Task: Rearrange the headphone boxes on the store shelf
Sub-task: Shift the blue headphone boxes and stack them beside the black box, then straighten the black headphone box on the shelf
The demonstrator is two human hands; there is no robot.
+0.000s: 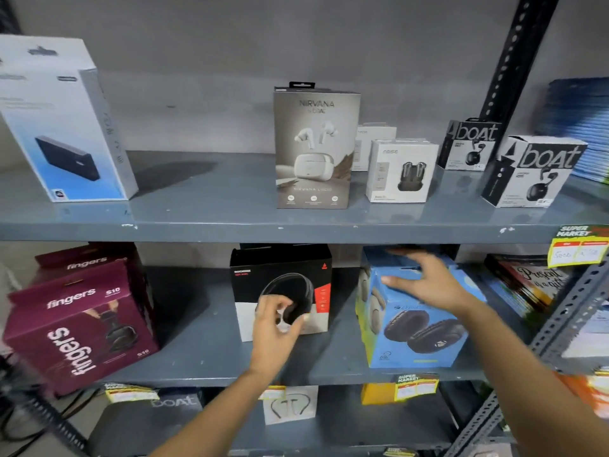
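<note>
On the middle shelf stand three kinds of headphone boxes: two maroon "fingers" boxes at the left, a black and white box in the middle, and a blue box at the right. My right hand lies spread over the top front of the blue box, fingers apart, touching it. Just in front of the black box hovers my left hand, fingers loosely curled and holding nothing.
The upper shelf carries a large white and blue box at the left, a tall Nirvana earbud box, small white earbud boxes and two "boat" boxes. Books lie at the right. A perforated steel upright stands at the right.
</note>
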